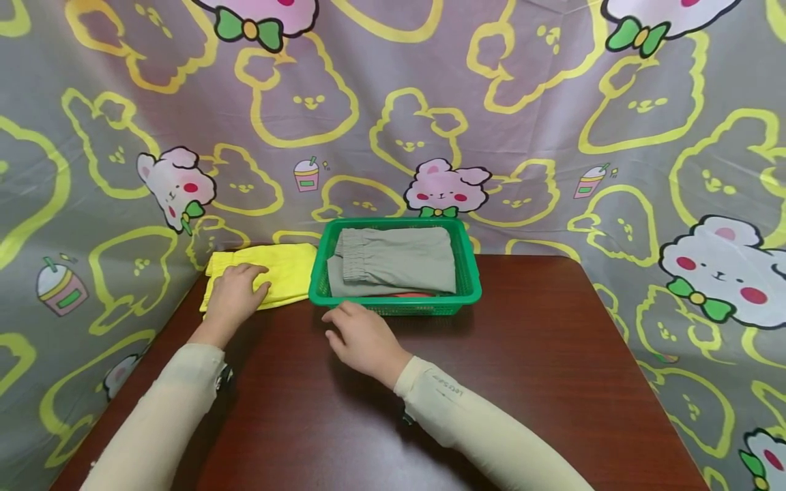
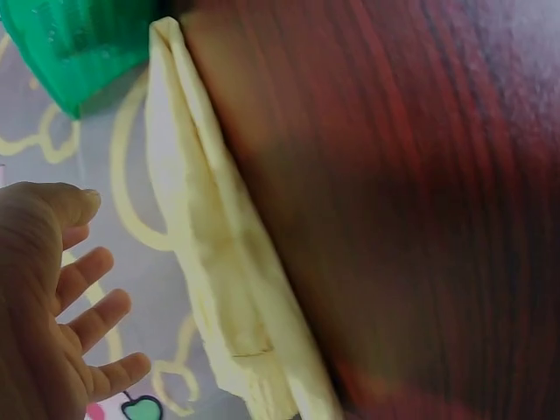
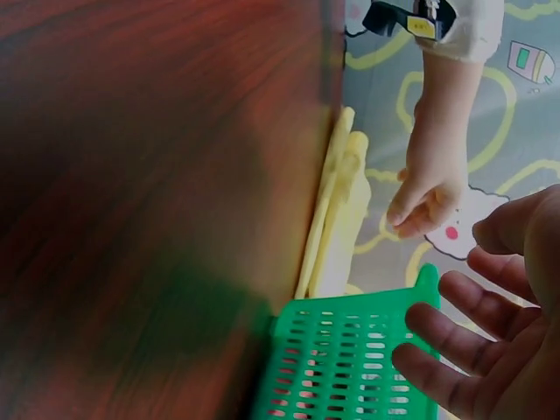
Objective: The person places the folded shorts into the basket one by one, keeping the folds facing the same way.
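Folded yellow cloth (image 1: pixel 285 269) lies flat on the table to the left of a green plastic basket (image 1: pixel 396 300). My left hand (image 1: pixel 236 293) hovers over its near left part; the left wrist view shows the fingers spread and apart from the cloth. In front of the basket's near left corner is my right hand (image 1: pixel 362 341), fingers loosely bent and holding nothing. Inside the basket sits a folded grey-green garment (image 1: pixel 399 256) with a gathered elastic waistband. A bit of reddish cloth (image 1: pixel 411 294) shows beneath it, mostly hidden.
The dark reddish-brown wooden table (image 1: pixel 522 382) reaches back to a patterned curtain (image 1: pixel 528 88) that hangs behind and along both sides. The basket and the yellow cloth both stand near the table's back edge.
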Tool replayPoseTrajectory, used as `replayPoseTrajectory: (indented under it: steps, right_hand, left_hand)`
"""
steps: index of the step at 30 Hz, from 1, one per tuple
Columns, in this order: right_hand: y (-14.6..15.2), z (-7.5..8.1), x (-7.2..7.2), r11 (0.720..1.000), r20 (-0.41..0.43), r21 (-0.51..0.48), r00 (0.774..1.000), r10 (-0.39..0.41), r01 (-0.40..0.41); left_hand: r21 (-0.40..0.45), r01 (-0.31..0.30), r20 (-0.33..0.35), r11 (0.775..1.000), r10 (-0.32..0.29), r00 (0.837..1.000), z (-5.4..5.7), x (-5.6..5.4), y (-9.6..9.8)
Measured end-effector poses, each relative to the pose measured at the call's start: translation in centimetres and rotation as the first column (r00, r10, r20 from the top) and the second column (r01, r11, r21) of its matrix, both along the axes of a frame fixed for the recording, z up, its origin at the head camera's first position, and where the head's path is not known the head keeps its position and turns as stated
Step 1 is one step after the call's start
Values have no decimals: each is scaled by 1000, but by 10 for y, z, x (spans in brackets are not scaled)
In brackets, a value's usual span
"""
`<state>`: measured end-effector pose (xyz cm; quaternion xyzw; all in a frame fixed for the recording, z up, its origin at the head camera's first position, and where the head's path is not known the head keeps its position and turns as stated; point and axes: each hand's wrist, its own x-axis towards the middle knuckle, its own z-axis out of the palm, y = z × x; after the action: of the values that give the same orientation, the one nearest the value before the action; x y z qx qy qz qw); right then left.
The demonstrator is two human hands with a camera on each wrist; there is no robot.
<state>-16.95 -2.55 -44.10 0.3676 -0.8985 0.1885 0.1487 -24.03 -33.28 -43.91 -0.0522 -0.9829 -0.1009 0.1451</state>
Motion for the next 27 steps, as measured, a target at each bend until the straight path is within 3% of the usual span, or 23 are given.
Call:
replayPoseTrajectory:
  steps: [9, 17, 27]
  right_hand:
    - [-7, -10, -2, 1000, 8, 24, 1000, -2, 2]
    - [-9, -16, -4, 999, 22, 50, 1000, -12, 11]
    - [-12, -23, -7, 999, 37, 47, 999, -9, 7]
  left_hand:
    - [4, -50, 101, 999, 50, 994, -18, -16, -16]
    - [-13, -72, 210, 997, 73, 975, -32, -26, -34]
    - [-34, -82, 293, 996, 88, 952, -36, -28, -35]
